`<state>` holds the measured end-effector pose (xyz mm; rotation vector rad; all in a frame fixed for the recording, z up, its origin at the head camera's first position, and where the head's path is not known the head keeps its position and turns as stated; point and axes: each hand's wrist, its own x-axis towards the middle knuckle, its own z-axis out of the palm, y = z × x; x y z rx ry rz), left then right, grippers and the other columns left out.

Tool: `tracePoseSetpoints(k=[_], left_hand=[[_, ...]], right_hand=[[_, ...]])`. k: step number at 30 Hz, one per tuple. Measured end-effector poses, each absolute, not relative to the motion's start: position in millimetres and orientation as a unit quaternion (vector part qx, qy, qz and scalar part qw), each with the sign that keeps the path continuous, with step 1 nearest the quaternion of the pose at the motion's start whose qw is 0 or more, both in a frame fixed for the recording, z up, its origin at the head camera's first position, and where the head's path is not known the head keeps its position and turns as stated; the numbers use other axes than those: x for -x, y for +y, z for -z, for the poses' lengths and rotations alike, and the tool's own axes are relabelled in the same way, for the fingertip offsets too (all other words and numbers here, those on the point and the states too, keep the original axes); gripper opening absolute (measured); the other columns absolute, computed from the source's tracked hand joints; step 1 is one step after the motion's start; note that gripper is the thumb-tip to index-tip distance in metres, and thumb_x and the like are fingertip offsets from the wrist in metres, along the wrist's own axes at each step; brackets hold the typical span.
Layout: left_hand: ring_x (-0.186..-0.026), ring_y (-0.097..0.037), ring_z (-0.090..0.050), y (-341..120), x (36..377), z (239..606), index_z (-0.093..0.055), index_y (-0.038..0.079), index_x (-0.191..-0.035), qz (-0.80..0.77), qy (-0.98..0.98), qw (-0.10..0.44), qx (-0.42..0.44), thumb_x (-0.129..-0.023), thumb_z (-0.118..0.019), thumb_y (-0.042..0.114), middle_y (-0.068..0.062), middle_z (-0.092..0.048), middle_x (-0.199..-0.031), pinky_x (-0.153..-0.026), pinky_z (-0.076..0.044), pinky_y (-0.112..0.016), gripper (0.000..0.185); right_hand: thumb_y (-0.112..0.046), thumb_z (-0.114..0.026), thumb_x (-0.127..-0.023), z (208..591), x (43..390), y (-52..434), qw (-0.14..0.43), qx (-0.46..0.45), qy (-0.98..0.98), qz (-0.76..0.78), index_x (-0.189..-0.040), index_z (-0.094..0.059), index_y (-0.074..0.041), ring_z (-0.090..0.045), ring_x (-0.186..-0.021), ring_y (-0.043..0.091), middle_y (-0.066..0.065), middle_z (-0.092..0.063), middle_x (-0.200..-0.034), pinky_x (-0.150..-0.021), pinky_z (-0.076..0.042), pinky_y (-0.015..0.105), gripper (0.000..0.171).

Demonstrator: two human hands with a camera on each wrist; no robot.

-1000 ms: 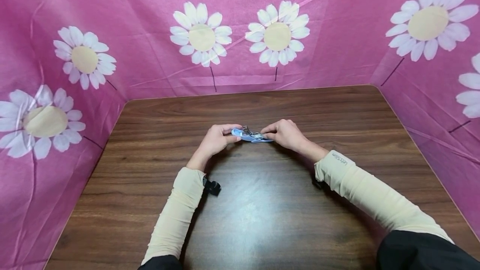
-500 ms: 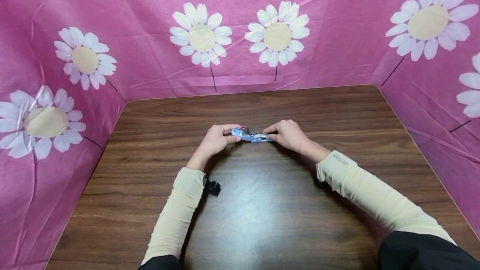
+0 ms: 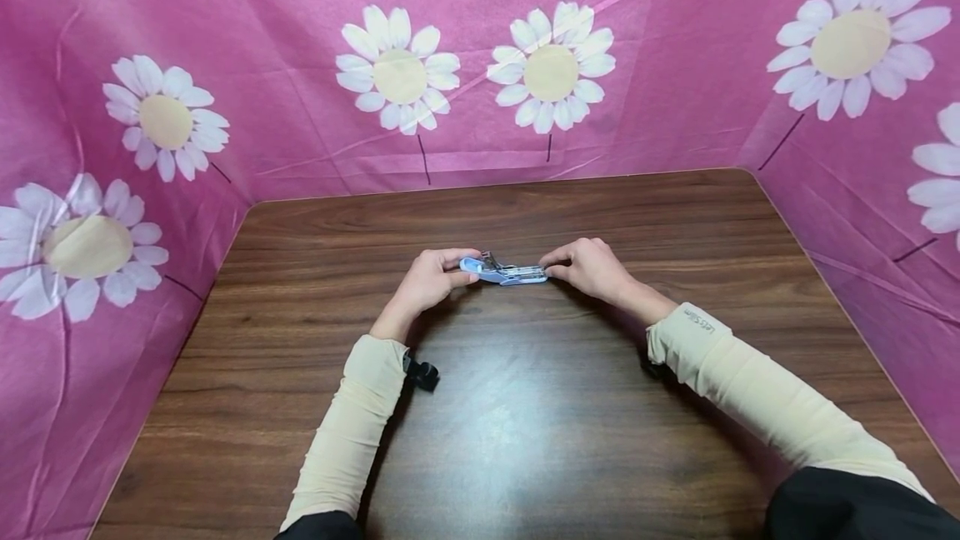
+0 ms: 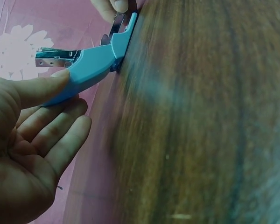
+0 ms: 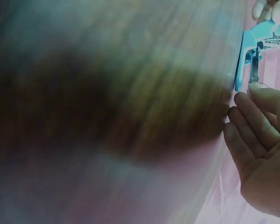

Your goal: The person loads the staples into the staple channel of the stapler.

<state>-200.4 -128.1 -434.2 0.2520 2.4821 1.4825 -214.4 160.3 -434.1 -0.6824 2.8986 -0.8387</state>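
Opened stapler (image 4: 92, 65), stretched between two sets of fingers.
The left hand (image 3: 427, 282) pinches one blue end; the long axis runs rightward from there to the right hand (image 3: 592, 269), whose fingertips meet the metal tray's (image 5: 255, 70) end, clamped or not I cannot tell; tray contents unclear.

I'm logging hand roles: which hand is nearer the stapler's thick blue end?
Left. The left hand pinches the thick blue end. The right hand is at the opposite end of the stapler, close to the tip of the metal rail.
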Motion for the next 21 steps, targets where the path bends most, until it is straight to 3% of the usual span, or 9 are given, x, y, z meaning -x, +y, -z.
tracePoseSetpoints(k=[5,14,16,21], left_hand=[[-0.054,-0.007,-0.044,-128.4,200.5,434.9,-0.071,0.02,-0.12,-0.5,0.854,0.117,-0.087,-0.086,-0.075,0.019,-0.002,-0.076,-0.107,-0.055,-0.038,-0.022,0.033],[-0.059,-0.008,-0.049,-127.0,200.7,436.3,-0.072,0.023,-0.118,-0.496,0.858,0.11,-0.081,-0.085,-0.077,0.022,0.001,-0.076,-0.107,-0.058,-0.04,-0.022,0.033],[-0.062,-0.009,-0.051,-126.8,200.7,436.2,-0.072,0.024,-0.118,-0.487,0.862,0.111,-0.083,-0.085,-0.077,0.024,0.002,-0.075,-0.108,-0.061,-0.042,-0.023,0.034],[-0.089,-0.011,-0.057,-125.4,200.3,433.6,-0.07,0.03,-0.121,-0.442,0.887,0.086,-0.102,-0.085,-0.076,0.028,0.005,-0.072,-0.118,-0.083,-0.045,-0.026,0.036]], right_hand=[[-0.027,-0.074,-0.087,434.3,214.3,161.6,0.031,0.224,0.936,0.271,-0.104,-0.078,-0.022,-0.071,-0.099,0.022,0.0,-0.077,-0.103,-0.087,-0.052,0.044,0.019],[-0.029,-0.075,-0.085,437.7,212.8,159.5,0.015,0.221,0.938,0.265,-0.102,-0.079,-0.022,-0.071,-0.099,0.025,0.001,-0.077,-0.1,-0.085,-0.051,0.046,0.018],[-0.028,-0.075,-0.086,438.3,212.9,159.1,0.011,0.218,0.94,0.264,-0.101,-0.079,-0.022,-0.071,-0.099,0.026,0.001,-0.077,-0.1,-0.084,-0.051,0.047,0.017],[-0.028,-0.075,-0.086,438.0,213.8,158.7,0.01,0.21,0.939,0.271,-0.099,-0.08,-0.024,-0.071,-0.096,0.022,-0.001,-0.077,-0.099,-0.082,-0.052,0.044,0.014]])
